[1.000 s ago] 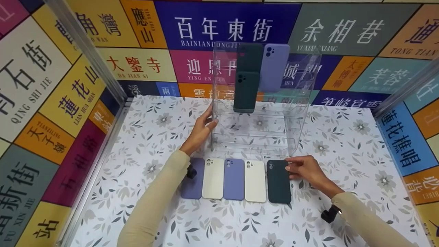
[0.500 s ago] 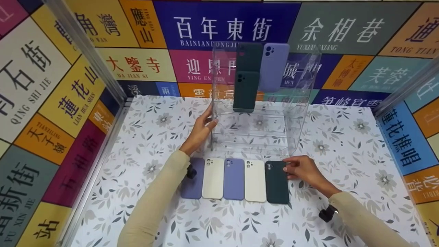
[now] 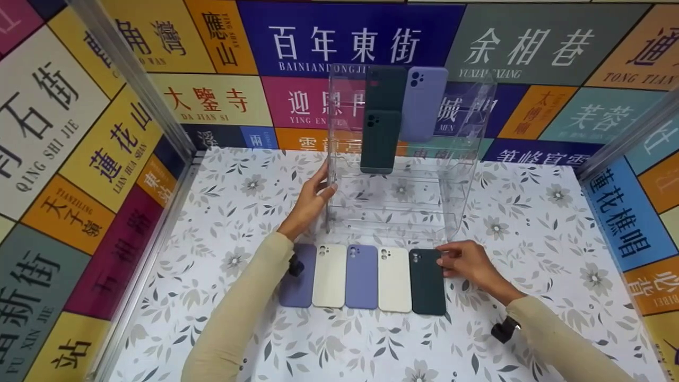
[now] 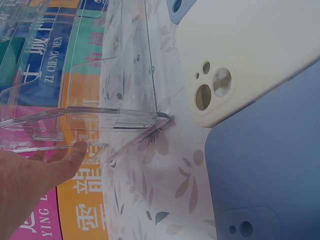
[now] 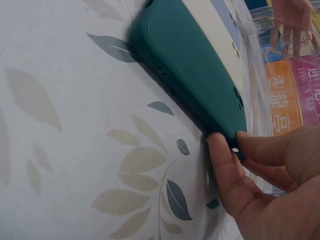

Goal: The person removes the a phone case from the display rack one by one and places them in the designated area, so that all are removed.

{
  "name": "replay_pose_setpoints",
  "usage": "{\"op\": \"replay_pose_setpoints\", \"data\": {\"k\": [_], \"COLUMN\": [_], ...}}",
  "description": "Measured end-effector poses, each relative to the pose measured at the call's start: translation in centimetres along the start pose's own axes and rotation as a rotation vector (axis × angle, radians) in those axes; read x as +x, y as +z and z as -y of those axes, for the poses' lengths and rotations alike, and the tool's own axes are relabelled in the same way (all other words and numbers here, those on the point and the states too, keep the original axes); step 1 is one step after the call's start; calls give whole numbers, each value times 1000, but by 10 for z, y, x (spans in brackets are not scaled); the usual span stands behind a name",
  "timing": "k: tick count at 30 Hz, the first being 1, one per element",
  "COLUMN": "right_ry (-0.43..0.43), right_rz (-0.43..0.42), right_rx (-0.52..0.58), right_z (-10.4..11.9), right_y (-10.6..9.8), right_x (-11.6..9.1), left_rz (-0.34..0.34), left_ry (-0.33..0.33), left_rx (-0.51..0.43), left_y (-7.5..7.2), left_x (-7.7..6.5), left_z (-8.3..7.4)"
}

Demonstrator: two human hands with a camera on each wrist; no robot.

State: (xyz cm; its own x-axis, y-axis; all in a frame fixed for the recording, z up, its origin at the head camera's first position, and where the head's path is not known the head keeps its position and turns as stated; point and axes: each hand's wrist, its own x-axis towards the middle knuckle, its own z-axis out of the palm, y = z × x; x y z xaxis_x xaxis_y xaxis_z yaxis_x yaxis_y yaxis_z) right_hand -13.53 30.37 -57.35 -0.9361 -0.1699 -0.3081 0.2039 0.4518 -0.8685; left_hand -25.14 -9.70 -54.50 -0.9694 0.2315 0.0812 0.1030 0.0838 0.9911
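A row of phone cases lies on the table: a purple case (image 3: 297, 292) partly under the left wrist, a cream case (image 3: 329, 281), a lilac case (image 3: 362, 281), another cream case (image 3: 395, 284) and a dark green phone case (image 3: 428, 286) at the right end. My right hand (image 3: 472, 262) pinches that green case's upper right corner between thumb and fingers; the right wrist view shows the grip on the green case (image 5: 190, 65) up close. Behind the row stands a clear display rack (image 3: 469, 154). My left hand (image 3: 308, 206) grips its left side panel, fingers partly hidden.
Two dark green cases, an upper one (image 3: 384, 87) and a lower one (image 3: 379, 148), stand in the rack beside a lilac case (image 3: 424, 106). A flower-patterned cloth (image 3: 530, 254) covers the table. Sign-printed walls (image 3: 212, 101) enclose the back and sides.
My right hand has slid the green phone case slightly left, so it now lies close against the cream case. The left hand and the rack have stayed still.
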Motion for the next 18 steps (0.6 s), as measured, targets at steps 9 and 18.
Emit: {"op": "replay_pose_setpoints", "data": {"k": [9, 18], "right_ry": [1, -28], "right_rz": [0, -22], "right_rx": [-5, -56], "right_z": [0, 4], "right_y": [1, -2], "right_x": [2, 2], "left_rz": [-3, -2], "left_ry": [28, -6], "left_rx": [-26, -12], "left_y": [-1, -1], "left_x": [0, 0], "left_z": [1, -1]}}
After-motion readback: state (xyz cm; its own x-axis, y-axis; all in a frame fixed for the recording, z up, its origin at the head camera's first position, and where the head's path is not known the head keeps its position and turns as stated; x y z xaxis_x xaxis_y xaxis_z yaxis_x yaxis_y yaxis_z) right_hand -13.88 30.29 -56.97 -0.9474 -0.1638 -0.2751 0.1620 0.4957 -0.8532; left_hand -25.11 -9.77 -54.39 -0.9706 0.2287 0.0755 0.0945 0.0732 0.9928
